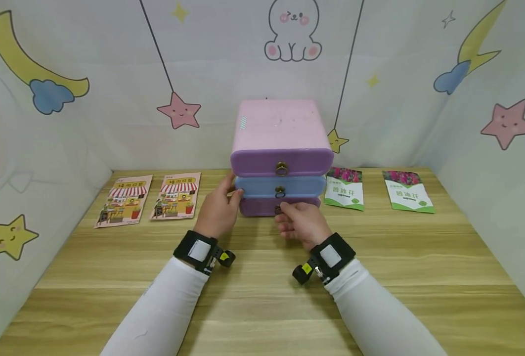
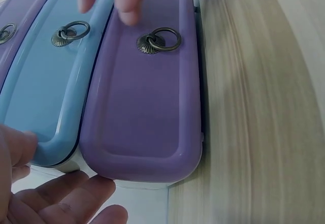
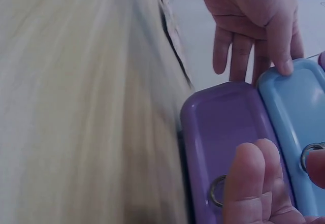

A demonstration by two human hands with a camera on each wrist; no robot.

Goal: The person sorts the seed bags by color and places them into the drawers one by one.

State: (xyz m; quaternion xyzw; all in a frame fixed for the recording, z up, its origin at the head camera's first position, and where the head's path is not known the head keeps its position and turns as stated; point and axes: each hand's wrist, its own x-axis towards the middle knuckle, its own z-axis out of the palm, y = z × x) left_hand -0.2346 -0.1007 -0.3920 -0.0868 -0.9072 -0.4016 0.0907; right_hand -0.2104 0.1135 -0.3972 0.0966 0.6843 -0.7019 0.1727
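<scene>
A three-drawer box with a pink top stands at the back of the table. Its drawer fronts run purple, blue and purple, each with a bronze ring pull. My left hand rests on the box's left side, its fingers extended along the side and the thumb on the blue drawer's front edge. My right hand is in front of the bottom purple drawer. In the left wrist view, its fingertips hover right by that drawer's ring pull, with the ring free of them.
Two pink packets with striped awnings, one farther left and one nearer the box, lie on the wooden table. Right of the box lie two green-and-white flower packets. A printed white cloth hangs behind.
</scene>
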